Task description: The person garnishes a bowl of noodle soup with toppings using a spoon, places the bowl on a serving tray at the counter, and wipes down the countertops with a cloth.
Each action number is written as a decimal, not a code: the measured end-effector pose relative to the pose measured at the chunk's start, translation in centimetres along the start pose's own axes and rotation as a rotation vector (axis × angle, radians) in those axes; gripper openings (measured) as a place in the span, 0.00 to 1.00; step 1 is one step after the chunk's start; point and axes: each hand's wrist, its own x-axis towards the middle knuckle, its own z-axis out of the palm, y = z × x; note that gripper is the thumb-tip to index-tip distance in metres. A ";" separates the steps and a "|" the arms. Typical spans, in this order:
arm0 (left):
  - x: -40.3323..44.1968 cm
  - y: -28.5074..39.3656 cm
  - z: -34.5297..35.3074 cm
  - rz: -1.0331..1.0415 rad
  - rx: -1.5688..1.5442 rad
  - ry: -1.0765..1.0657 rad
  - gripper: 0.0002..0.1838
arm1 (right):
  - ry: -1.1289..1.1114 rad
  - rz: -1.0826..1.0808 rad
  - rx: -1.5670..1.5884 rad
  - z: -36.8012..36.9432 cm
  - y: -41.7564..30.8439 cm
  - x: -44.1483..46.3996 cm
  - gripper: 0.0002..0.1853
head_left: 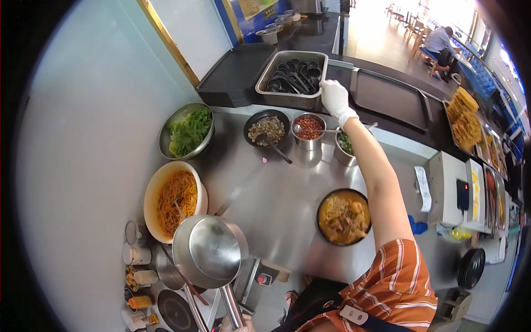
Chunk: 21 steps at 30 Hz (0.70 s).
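Note:
In my left hand [243, 323], low in view and partly cut off, is the long handle of a steel saucepan [214, 249], its shiny inside facing me. My right arm stretches across the counter, and my white-gloved right hand [335, 100] is closed at the right rim of a perforated metal basket [293, 100]. Inside the basket lie several black soup spoons [296, 77]. Under my right forearm stands a steel pot of chopped greens [345, 144], partly covered. A black bowl of noodle soup [344, 217] sits left of my elbow.
On the steel counter [265, 193] are a bowl of lettuce [188, 133], a white tub of orange shreds [176, 202], a black bowl of chopped topping [266, 128] and a pot of peanuts [308, 127]. Dark trays [235, 77] flank the basket. A person [440, 47] sits far off.

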 end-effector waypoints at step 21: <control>5.8 4.3 8.6 -0.171 0.117 0.079 0.06 | -0.141 0.281 0.114 9.1 3.3 10.5 0.14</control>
